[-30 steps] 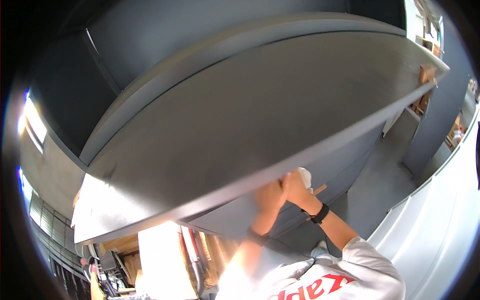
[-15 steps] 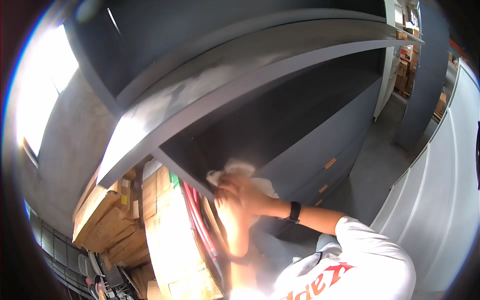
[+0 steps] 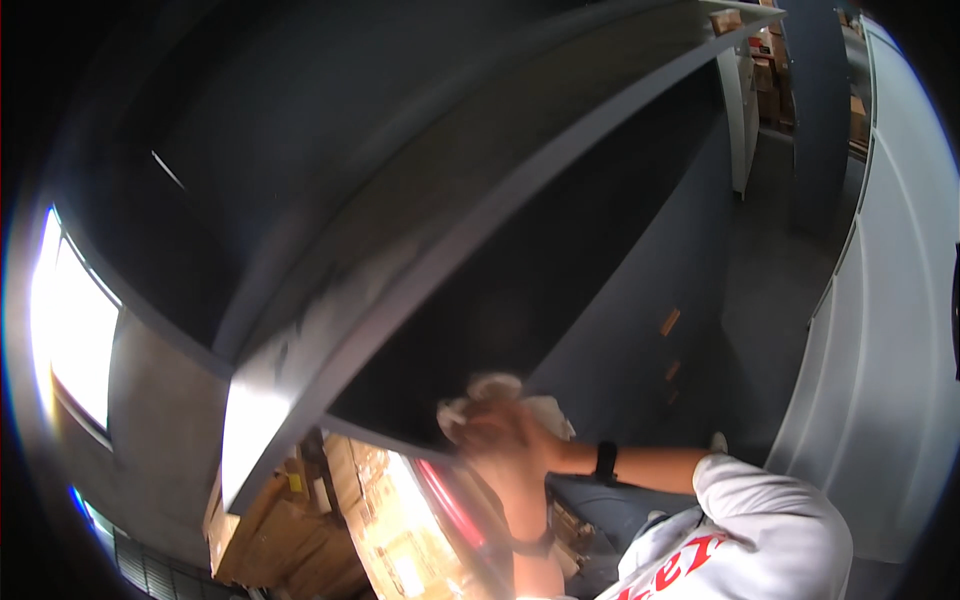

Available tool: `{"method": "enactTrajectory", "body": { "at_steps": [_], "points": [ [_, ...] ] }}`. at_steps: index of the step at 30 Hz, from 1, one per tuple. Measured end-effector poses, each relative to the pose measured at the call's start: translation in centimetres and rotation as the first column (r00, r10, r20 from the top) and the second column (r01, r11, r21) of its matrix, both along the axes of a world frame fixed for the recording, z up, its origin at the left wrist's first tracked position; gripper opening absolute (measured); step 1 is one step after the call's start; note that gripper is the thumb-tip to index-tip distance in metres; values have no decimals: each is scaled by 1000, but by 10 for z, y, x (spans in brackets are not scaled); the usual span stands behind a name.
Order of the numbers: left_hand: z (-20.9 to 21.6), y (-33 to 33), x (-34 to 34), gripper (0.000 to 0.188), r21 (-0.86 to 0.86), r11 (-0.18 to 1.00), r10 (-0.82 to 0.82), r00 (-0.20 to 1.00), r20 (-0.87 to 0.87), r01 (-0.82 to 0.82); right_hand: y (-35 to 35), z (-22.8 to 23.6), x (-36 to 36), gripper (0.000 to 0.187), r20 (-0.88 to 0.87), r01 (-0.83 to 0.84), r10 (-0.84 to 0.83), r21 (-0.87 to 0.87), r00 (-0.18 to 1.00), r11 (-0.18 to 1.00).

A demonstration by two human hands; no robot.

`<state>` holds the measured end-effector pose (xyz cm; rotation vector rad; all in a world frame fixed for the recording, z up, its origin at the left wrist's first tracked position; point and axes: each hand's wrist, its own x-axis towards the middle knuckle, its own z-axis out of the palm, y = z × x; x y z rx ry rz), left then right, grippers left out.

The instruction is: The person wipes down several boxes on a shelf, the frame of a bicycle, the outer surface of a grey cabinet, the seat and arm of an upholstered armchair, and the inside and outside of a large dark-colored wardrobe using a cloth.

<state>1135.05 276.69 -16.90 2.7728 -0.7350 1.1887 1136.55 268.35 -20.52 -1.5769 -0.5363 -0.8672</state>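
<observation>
Close together at the lower middle, my two hands are bunched around a crumpled whitish cloth (image 3: 548,412), right at the dark opening of a grey cabinet (image 3: 640,280). My left hand (image 3: 482,452), its forearm rising from the lower edge, is closed at the cloth. Against it lies my right hand (image 3: 522,428), also closed on the cloth, with a black band on that wrist. Motion blur smears the fingers, and each hand partly hides the other. Cloth ends stick out above and beside the hands.
Over the opening runs a long grey shelf panel (image 3: 420,250). Cardboard boxes (image 3: 385,510) and pinkish-red tubes (image 3: 450,505) stand below left. A bright window (image 3: 80,325) is at the far left, pale panels (image 3: 880,330) are at the right, and boxed shelving is behind.
My view has tilted and shifted, so the cabinet stands more steeply. Both hands and the cloth appear lower and slightly farther right, still together at the opening.
</observation>
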Motion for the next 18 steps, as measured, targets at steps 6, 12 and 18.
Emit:
{"method": "enactTrajectory", "body": {
  "at_steps": [6, 12, 18],
  "points": [
    [-15, -39, 6, 71, 20, 996, -87, 996, -36, 88, -22, -23, 4, 41, 16, -265, 276, 335, 961, 904],
    [3, -99, 5, 70, -125, 959, -280, 902, -328, 253, -101, -30, -7, 38, -83, 175, -184, -102, 980, 979],
    [-17, -181, 13, 75, -72, 950, -313, 914, -260, 305, -180, -44, -13, 37, -96, 206, -205, 2, 974, 979]
  ]
}}
